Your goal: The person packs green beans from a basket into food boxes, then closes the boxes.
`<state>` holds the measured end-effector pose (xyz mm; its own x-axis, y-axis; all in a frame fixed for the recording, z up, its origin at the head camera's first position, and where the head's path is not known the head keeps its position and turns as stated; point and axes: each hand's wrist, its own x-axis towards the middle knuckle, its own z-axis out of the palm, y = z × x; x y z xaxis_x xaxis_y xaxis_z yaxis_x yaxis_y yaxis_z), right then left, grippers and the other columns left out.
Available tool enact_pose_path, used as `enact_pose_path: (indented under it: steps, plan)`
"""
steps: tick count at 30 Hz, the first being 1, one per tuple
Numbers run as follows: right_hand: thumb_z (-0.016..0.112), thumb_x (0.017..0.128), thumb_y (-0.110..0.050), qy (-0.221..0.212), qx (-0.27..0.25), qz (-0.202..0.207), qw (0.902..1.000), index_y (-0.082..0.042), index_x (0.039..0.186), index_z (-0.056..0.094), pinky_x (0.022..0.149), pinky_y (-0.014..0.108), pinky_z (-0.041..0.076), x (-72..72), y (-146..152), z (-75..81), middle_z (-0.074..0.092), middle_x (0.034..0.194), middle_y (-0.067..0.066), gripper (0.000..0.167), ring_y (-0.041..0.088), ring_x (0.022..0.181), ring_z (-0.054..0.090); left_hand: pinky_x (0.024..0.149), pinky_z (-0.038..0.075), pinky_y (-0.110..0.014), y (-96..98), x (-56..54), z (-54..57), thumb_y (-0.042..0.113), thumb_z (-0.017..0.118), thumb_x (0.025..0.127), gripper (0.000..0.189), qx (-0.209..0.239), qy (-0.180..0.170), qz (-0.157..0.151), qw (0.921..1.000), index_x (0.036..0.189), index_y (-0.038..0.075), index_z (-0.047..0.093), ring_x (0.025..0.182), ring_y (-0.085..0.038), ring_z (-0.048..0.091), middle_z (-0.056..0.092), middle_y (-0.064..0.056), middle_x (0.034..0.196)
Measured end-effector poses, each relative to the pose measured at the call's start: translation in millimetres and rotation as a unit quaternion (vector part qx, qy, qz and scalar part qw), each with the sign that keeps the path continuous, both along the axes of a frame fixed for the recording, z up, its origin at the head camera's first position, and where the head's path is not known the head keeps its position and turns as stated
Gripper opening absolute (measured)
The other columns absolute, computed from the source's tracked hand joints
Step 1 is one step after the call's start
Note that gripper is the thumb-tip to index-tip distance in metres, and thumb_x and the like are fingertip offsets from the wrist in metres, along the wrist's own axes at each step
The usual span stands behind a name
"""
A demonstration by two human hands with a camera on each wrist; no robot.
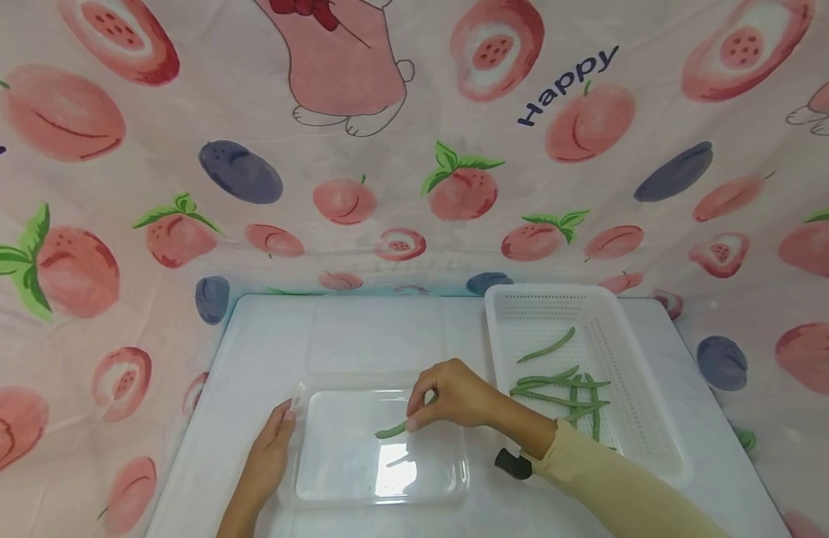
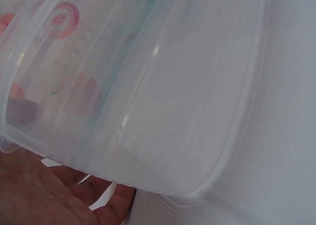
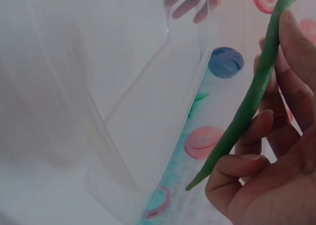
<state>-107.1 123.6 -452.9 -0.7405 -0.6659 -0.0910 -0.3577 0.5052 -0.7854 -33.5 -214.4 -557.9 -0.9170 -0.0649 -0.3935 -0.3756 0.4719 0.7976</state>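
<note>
My right hand [image 1: 455, 392] pinches a green bean [image 1: 390, 431] between thumb and fingers, above a clear plastic container [image 1: 381, 499]. In the right wrist view the bean [image 3: 252, 94] runs slantwise along the fingers, its thin tip pointing down. My left hand [image 1: 269, 452] holds the left side of the container, thumb at the rim. The left wrist view shows that hand's fingers [image 2: 116, 205] just under the rim, against the outer wall. To the right, a white perforated basket [image 1: 646, 396] holds several more beans [image 1: 556, 388], partly hidden behind my right forearm.
A white-covered table [image 1: 374, 329] carries both containers. Fruit-print cloth [image 1: 387, 164] rises behind it and at both sides. A small black object [image 1: 513, 464] is at my right wrist, beside the cream sleeve [image 1: 609, 478]. Something green [image 1: 746, 439] shows past the table's right edge.
</note>
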Motion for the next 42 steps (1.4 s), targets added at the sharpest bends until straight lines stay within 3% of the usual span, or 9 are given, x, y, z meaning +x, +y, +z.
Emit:
enact_pose_path:
  steps: [10, 19, 25, 35, 42]
  plan:
    - [0.090, 0.077, -0.036, 0.011, 0.013, 0.006, 0.9998, -0.025, 0.086, 0.083, 0.055, 0.018, 0.039, -0.7, 0, 1.1, 0.069, 0.075, -0.022, 0.016, 0.001, 0.062, 0.048, 0.120, 0.017, -0.069, -0.5, 0.5, -1.1, 0.062, 0.020, 0.107, 0.072, 0.004, 0.003, 0.001, 1.0000, 0.161, 0.015, 0.025, 0.155, -0.046, 0.020, 0.026, -0.017, 0.168]
    - [0.089, 0.078, -0.038, 0.011, -0.010, 0.002, 0.9999, -0.024, 0.089, 0.082, 0.057, 0.018, 0.040, -2.3, 9, 2.4, 0.071, 0.078, -0.018, 0.018, 0.002, 0.063, 0.049, 0.120, 0.018, -0.069, 0.6, -0.4, 0.9, 0.061, 0.019, 0.107, 0.072, -0.001, 0.001, 0.000, 1.0000, 0.161, 0.014, 0.025, 0.154, -0.047, 0.021, 0.026, -0.018, 0.168]
    - [0.088, 0.079, -0.039, -0.004, -0.022, 0.003, 0.9998, -0.027, 0.093, 0.081, 0.065, 0.021, 0.051, -5.3, 21, 5.2, 0.076, 0.087, -0.011, 0.020, 0.005, 0.071, 0.060, 0.120, 0.018, -0.070, 0.6, 0.3, 2.4, 0.061, 0.019, 0.107, 0.072, 0.001, 0.002, -0.002, 1.0000, 0.161, 0.013, 0.024, 0.154, -0.047, 0.021, 0.027, -0.019, 0.167]
    - [0.086, 0.082, -0.040, -0.016, 0.003, -0.031, 0.9994, -0.032, 0.098, 0.080, 0.074, 0.026, 0.054, -16.5, 65, 23.2, 0.075, 0.095, -0.016, 0.020, 0.008, 0.084, 0.067, 0.119, 0.017, -0.069, 2.0, 1.0, 4.3, 0.062, 0.019, 0.107, 0.074, 0.002, -0.001, -0.001, 1.0000, 0.162, 0.013, 0.024, 0.154, -0.047, 0.020, 0.026, -0.019, 0.168]
    - [0.086, 0.084, -0.031, -0.027, 0.012, -0.075, 0.9967, -0.027, 0.105, 0.080, 0.078, 0.029, 0.055, -33.9, 114, 33.7, 0.077, 0.100, -0.007, 0.022, 0.012, 0.088, 0.067, 0.119, 0.018, -0.070, 1.6, 0.6, 4.5, 0.061, 0.020, 0.107, 0.074, 0.007, 0.001, -0.002, 1.0000, 0.161, 0.012, 0.024, 0.154, -0.048, 0.021, 0.027, -0.020, 0.167]
